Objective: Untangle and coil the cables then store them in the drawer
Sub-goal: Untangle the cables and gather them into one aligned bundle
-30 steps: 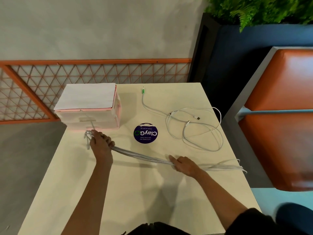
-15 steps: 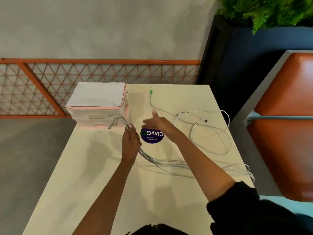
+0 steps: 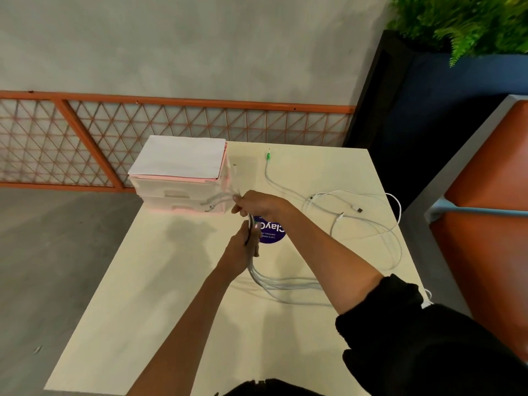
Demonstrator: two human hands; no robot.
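Observation:
A bundle of thin grey-white cable [image 3: 281, 284] runs folded into several strands from the table up into both my hands. My left hand [image 3: 243, 248] grips the strands from below. Just above it, my right hand [image 3: 258, 205] is closed on the same bundle near its looped ends, which stick out toward the drawer unit [image 3: 183, 192]. That unit is small, white and pink, with two shut drawers and a white sheet on top. A second white cable [image 3: 365, 221] with a green plug lies loose on the right of the table.
A round purple sticker [image 3: 271, 232] sits on the cream table [image 3: 160, 304], partly behind my hands. An orange lattice rail runs behind the table. An orange bench seat [image 3: 485, 224] stands to the right, and a dark planter with ferns at the far right.
My left hand lifted the bundle and moved right, toward the table's middle. My right hand let go of the far stretch, came across and closed on the strands above my left hand.

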